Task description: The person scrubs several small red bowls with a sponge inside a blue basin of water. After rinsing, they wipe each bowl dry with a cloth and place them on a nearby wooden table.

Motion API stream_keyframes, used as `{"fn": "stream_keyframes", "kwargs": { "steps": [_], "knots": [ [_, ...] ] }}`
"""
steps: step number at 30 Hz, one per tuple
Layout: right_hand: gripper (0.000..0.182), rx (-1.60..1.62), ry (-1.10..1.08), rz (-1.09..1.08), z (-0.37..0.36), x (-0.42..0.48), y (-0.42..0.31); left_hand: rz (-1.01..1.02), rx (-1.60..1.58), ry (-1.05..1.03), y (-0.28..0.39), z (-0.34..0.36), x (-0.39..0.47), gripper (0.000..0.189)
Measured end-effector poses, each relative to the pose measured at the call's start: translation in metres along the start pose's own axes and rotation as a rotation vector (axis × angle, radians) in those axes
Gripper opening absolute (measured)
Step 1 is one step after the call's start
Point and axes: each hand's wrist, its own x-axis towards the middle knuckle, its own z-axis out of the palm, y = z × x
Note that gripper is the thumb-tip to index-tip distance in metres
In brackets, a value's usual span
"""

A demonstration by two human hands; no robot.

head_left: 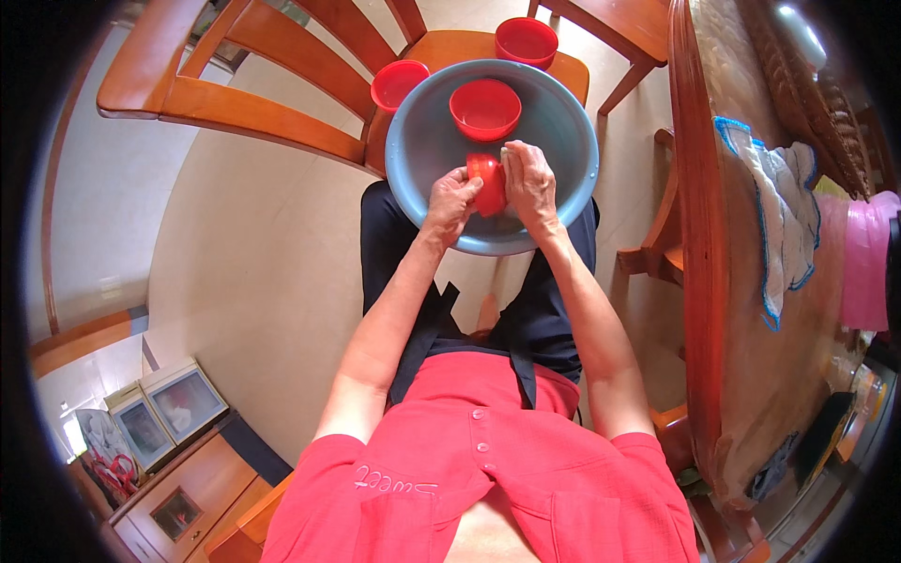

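A blue-grey plastic basin (pixel 563 127) stands before me, on the seat of a wooden chair and above my knees. Over its near half, my left hand (pixel 452 200) grips a red bowl (pixel 487 188) tipped on its side, thumb on the outer surface. My right hand (pixel 529 184) lies against the right side of that bowl with its fingers close together. Something small and pale shows by the right fingertips, too little of it to name. Inside the basin, towards the far side, another red bowl (pixel 486 109) sits with its mouth up.
Two more red bowls stand on the chair seat (pixel 443 48), one bowl (pixel 399 84) left of the basin and one bowl (pixel 526 42) behind it. Slats of the chair back (pixel 281 123) rise at left. A wooden-edged table (pixel 697 232) at right bears a white cloth (pixel 781 211).
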Motion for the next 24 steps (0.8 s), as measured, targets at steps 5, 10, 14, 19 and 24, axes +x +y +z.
{"fn": "stream_keyframes", "kwargs": {
  "steps": [5,10,14,19,24],
  "knots": [
    [0.024,-0.021,-0.268,-0.351,-0.017,0.001,-0.033,-0.007,0.021,-0.074,0.0,-0.005,0.004,0.015],
    [0.015,0.018,-0.142,-0.129,-0.007,0.003,-0.012,0.099,0.315,-0.087,-0.011,-0.002,0.002,0.02],
    [0.022,0.223,-0.25,0.587,-0.012,0.005,0.011,0.034,0.356,-0.196,-0.009,0.002,-0.003,0.024],
    [0.021,0.097,-0.19,0.539,-0.008,0.0,0.012,0.063,0.41,-0.079,-0.013,-0.002,0.001,0.02],
    [0.016,0.082,-0.07,0.126,-0.007,0.001,-0.017,0.086,0.008,0.145,-0.008,-0.01,0.011,0.018]
  ]
}}
